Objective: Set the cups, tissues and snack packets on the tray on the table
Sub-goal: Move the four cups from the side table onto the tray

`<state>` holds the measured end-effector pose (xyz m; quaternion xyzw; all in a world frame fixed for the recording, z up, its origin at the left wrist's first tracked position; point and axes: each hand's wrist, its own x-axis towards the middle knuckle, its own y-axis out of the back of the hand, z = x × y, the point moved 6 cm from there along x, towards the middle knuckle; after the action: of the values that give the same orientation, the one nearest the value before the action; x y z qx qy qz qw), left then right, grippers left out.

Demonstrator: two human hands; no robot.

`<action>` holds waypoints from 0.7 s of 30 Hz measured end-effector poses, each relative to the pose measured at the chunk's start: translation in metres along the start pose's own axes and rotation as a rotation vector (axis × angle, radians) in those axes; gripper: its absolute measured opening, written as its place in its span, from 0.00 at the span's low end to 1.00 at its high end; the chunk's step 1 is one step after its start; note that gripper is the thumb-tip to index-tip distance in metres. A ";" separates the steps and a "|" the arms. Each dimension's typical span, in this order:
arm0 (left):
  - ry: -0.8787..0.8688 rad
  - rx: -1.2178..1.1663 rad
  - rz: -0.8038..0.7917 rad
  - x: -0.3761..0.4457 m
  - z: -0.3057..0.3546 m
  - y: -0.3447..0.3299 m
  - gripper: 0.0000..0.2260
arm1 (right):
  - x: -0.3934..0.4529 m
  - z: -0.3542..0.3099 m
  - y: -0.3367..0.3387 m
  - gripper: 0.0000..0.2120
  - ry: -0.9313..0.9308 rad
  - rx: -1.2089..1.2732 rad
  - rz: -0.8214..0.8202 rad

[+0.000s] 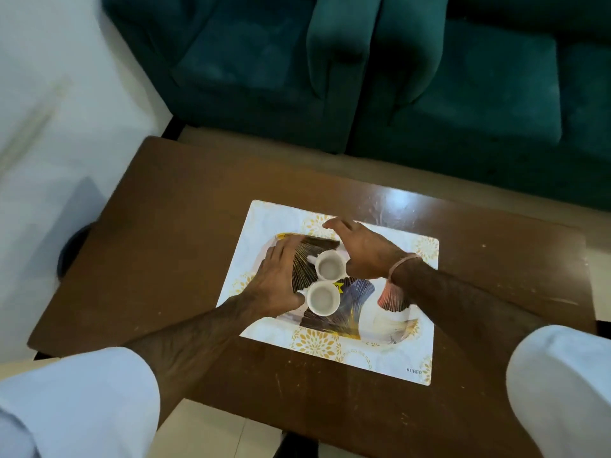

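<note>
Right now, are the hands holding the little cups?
Not clearly. The left hand touches the nearer cup at its side; the right hand curves beside the farther cup. Both cups stand on the tray; a real grip cannot be told.

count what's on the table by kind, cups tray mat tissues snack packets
cups: 2, a far cup and a near cup, both on the tray
tray: 1
placemat: 1, under the tray
tissues: 0 in view
snack packets: 0 in view
total: 4
</note>
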<state>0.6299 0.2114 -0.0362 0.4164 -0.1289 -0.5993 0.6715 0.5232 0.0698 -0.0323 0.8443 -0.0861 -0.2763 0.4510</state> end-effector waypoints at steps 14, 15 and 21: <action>-0.083 0.246 0.168 0.048 0.147 0.124 0.39 | -0.056 -0.006 0.177 0.30 -0.127 0.019 0.349; -0.091 0.258 0.163 0.052 0.161 0.125 0.40 | -0.064 -0.002 0.188 0.30 -0.136 0.021 0.369; -0.138 0.277 0.107 0.080 0.252 0.103 0.41 | -0.127 0.049 0.236 0.29 -0.232 0.063 0.465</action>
<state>0.5523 0.0301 0.1681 0.4555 -0.2783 -0.5662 0.6281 0.4152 -0.0516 0.1869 0.7781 -0.3375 -0.2573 0.4630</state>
